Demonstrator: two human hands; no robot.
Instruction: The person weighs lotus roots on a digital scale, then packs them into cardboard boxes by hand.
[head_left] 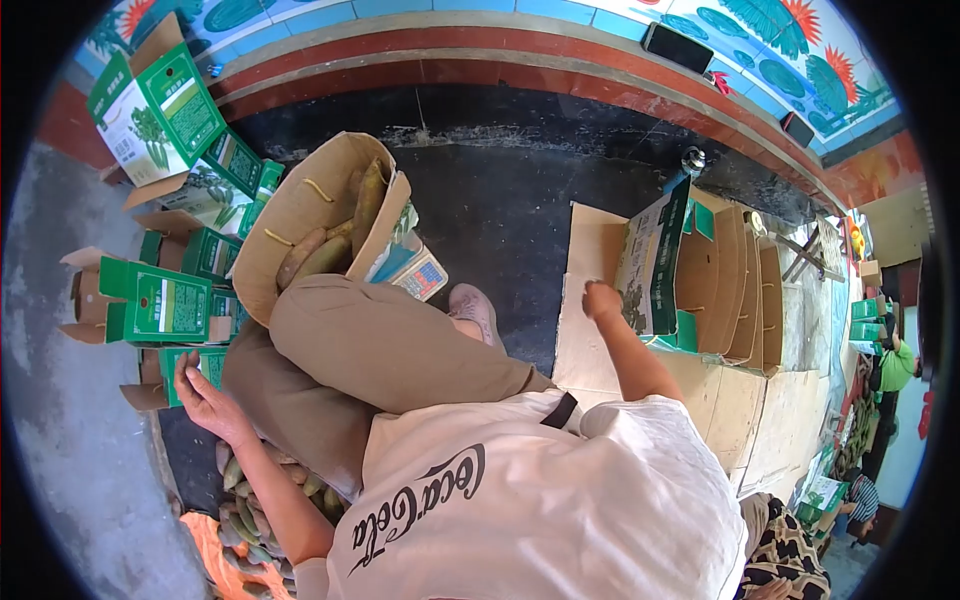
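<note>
My left hand [208, 402] is raised beside my knee, near a green box [190, 362], with its fingers apart and nothing in it. On the other side, my right hand [602, 300] is closed at the edge of a green and white carton [648, 265]; what its fingers hold, if anything, is hidden. Between my knees and the wall, an open cardboard box [290, 215] holds several long brownish tubers [368, 200]. It leans over a scale with a keypad [422, 275].
Green and white boxes [165, 120] are stacked at the left. More tubers [250, 520] lie on an orange sheet [210, 550] beside my left arm. Flat cardboard [700, 400] covers the floor at right. A phone [677, 48] rests on the wall ledge. People are at the far right.
</note>
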